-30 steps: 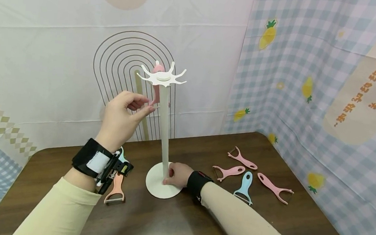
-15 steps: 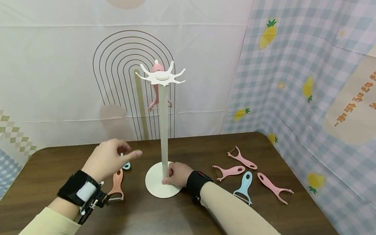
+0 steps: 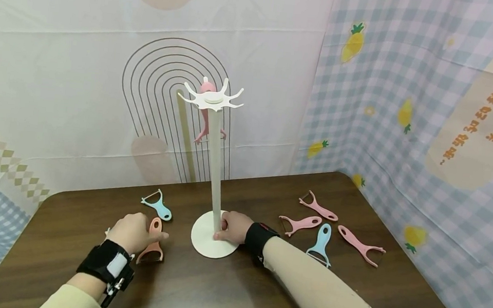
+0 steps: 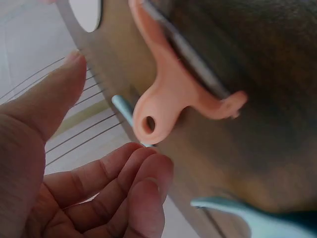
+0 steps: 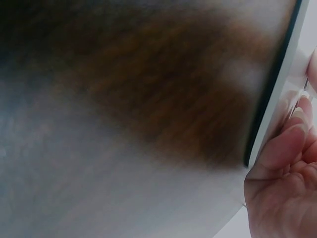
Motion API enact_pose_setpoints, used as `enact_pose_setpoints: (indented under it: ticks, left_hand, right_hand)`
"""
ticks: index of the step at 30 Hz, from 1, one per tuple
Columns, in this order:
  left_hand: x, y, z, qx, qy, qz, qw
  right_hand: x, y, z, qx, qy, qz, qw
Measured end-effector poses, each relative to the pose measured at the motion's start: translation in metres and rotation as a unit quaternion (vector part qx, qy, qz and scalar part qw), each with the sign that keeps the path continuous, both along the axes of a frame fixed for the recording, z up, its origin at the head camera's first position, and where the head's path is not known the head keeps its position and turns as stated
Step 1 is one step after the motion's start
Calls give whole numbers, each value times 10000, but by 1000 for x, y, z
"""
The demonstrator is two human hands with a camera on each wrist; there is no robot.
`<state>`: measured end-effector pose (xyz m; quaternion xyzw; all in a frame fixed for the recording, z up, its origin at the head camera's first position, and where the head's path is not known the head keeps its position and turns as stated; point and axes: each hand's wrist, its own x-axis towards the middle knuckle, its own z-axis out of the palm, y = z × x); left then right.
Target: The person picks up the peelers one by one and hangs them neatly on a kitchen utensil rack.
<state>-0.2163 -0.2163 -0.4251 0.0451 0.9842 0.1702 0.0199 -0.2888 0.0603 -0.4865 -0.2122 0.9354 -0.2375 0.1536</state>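
My left hand (image 3: 131,232) is over the left side of the table, thumb spread away from loosely bent fingers. Right beside it lies an orange peeler (image 3: 151,248). In the left wrist view the fingertips are just at the handle end of this peeler (image 4: 171,89), with nothing between thumb and fingers. A blue peeler (image 3: 160,207) lies behind it. Another bluish peeler (image 4: 270,220), mostly hidden by my hand in the head view, shows low in the left wrist view. My right hand (image 3: 237,227) holds the white hook stand (image 3: 212,170) at its foot. A pink peeler (image 3: 205,121) hangs from a rear hook.
To the right of the stand lie three pink peelers, one farther back (image 3: 318,208), one nearer (image 3: 304,224) and one rightmost (image 3: 359,244), plus a blue peeler (image 3: 321,241). Patterned cloth walls (image 3: 268,102) rise behind the brown table (image 3: 199,291) and along its right.
My left hand let go of the pink peeler, which stays hanging on the stand, and came down leftward to beside the orange peeler. My right hand kept its place on the stand's foot.
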Motion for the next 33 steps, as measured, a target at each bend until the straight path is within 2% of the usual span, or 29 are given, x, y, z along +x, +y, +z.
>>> enact_pose_setpoints:
  ticks: [9, 18, 25, 33]
  left_hand:
    - [-1, -3, -5, -260, -66, -204, 9994]
    - [-5, -3, -7, -445, -546, -144, 9974]
    - [-6, -7, -12, -461, -490, -240, 9974]
    - [-7, -5, -15, -366, -546, -175, 9977]
  right_hand:
    - [2, -1, 3, 10, -51, -39, 10000]
    - [-1, 0, -2, 14, -9, 21, 10000]
    - [-7, 2, -11, -39, 93, 120, 9999]
    - [-6, 2, -9, -45, 83, 112, 9999]
